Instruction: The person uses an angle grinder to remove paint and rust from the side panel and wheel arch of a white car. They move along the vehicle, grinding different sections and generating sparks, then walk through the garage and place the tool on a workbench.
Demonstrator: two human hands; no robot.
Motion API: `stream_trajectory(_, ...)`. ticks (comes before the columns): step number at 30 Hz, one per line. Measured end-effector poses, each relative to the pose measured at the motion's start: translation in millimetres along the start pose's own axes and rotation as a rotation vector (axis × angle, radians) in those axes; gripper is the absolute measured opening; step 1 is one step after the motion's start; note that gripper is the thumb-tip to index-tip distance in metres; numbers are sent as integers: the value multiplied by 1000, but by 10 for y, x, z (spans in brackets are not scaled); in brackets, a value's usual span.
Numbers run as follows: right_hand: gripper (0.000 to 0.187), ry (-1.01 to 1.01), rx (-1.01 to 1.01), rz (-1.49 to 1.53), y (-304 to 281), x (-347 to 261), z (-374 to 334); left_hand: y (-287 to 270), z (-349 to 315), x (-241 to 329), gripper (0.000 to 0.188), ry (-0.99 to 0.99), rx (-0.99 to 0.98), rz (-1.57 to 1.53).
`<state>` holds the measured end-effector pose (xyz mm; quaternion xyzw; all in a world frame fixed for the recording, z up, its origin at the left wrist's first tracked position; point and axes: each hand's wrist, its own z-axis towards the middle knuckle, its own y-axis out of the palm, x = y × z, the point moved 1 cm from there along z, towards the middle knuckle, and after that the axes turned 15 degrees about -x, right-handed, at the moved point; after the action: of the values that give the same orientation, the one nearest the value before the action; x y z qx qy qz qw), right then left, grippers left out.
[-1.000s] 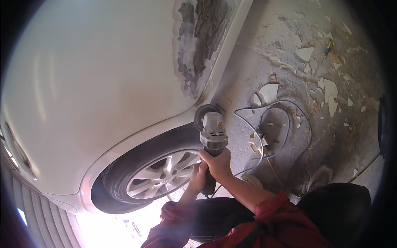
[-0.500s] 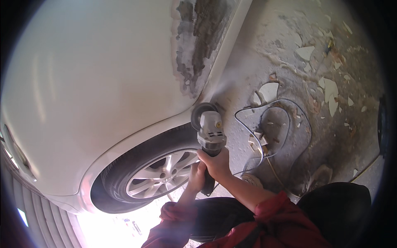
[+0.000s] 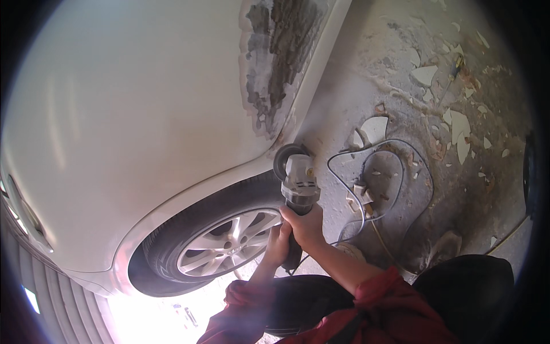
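Observation:
Both of my hands are wrapped round an angle grinder (image 3: 299, 172) with a grey head and a black handle. My right hand (image 3: 306, 226) grips it just behind the head. Lower on the handle, my left hand (image 3: 278, 243) is closed round it, its fingers partly hidden. The grinder's dark disc (image 3: 282, 161) is at the lower corner of the white car body (image 3: 149, 114), by the front of the wheel arch; I cannot tell whether it touches. Above that corner, a stripped grey and dark patch (image 3: 275, 69) runs along the panel's lower edge.
Left of the grinder is the car wheel (image 3: 229, 246). On the dusty floor to the right lie a looped cable (image 3: 429, 183), a pale power connector (image 3: 360, 198), several broken white flakes (image 3: 375, 129) and a screwdriver (image 3: 456, 66). My dark-clad knee (image 3: 464, 281) is at lower right.
The grinder and both hands have shifted slightly to the right, taking the disc toward the panel's outer edge. Dust near the disc looks thinner. My grip is the same.

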<state>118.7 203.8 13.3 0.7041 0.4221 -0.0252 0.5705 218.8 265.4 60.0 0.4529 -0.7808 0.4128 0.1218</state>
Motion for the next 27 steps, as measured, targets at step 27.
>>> stream_trajectory(27,26,13,-41,-22,-86,-17,56,27,89,20,75,-120,-53,-15)
